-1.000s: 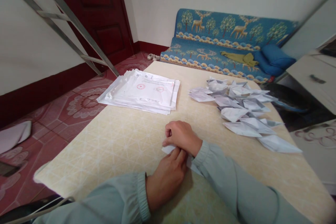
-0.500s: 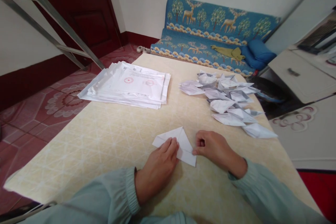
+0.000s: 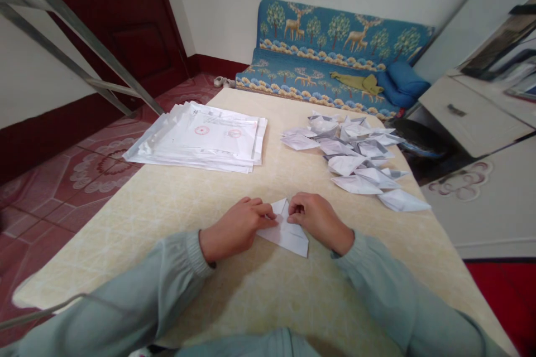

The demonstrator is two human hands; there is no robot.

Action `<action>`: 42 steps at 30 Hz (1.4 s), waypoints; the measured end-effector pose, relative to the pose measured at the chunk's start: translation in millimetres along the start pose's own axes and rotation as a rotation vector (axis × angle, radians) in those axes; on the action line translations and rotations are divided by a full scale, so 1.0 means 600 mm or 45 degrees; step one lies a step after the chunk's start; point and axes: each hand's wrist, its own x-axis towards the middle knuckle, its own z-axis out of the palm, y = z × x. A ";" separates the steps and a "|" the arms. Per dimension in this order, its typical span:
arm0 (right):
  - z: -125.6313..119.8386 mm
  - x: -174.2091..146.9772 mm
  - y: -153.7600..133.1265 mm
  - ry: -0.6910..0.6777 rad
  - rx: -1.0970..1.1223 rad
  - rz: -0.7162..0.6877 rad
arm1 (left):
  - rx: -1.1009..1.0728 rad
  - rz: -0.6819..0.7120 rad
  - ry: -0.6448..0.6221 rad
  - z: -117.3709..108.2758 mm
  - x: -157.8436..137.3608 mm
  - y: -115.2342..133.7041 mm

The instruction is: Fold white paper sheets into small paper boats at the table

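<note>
A folded sheet of white paper (image 3: 288,237) lies near the front of the table, its peak pointing away from me. My left hand (image 3: 238,227) covers the paper's left part, with the thumb and bent fingers closed on it. From the right, my right hand (image 3: 319,220) pinches the paper's upper right edge between thumb and forefinger. Beyond that hand, several folded paper boats (image 3: 360,150) sit in a cluster at the table's far right.
At the far left of the table (image 3: 138,212) lies a stack of white paper sheets (image 3: 226,136), red stamps on top. A blue patterned sofa (image 3: 310,61) stands behind the table. A metal ladder (image 3: 84,39) is at the left, and a white cabinet (image 3: 473,117) at the right.
My left hand has gone from lying flat on the paper to gripping its left side. My right hand has moved left and up, from the right corner to near the peak.
</note>
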 end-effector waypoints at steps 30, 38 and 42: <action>0.059 -0.136 -0.011 0.525 0.104 -0.199 | -0.400 0.058 0.180 0.007 -0.008 -0.044; 0.041 -0.117 0.005 0.507 -0.084 -0.168 | -0.406 -0.017 0.293 0.035 -0.010 -0.027; 0.046 -0.114 0.011 0.465 -0.029 -0.112 | -0.342 -0.064 0.357 0.042 -0.012 -0.023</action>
